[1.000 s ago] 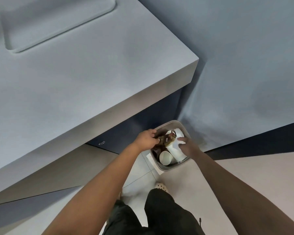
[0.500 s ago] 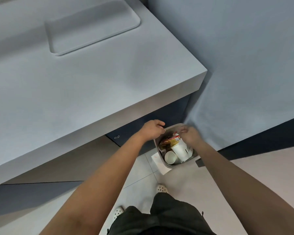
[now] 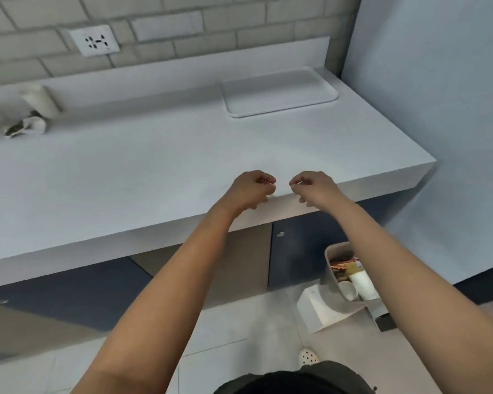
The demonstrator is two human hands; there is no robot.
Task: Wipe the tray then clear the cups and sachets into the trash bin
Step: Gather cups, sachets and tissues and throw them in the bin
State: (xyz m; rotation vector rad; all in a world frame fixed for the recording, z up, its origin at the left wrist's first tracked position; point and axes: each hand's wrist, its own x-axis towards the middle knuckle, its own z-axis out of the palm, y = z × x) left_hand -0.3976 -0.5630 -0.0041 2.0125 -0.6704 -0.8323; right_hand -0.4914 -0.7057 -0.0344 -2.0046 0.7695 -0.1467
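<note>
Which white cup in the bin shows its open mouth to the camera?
The smaller white cup at the near-left of the trash bin: its round opening faces the camera. The taller cup beside it shows only its side wall.

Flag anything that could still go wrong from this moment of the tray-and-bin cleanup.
1. The trash bin on the floor looks full: two cups and a sachet sit near its rim, so a nudge might spill them.
2. Crumpled tissue lies at the counter's far left; it may get left behind.
3. Both hands, left hand and right hand, hover loosely curled and holding nothing, away from the tray.
</note>
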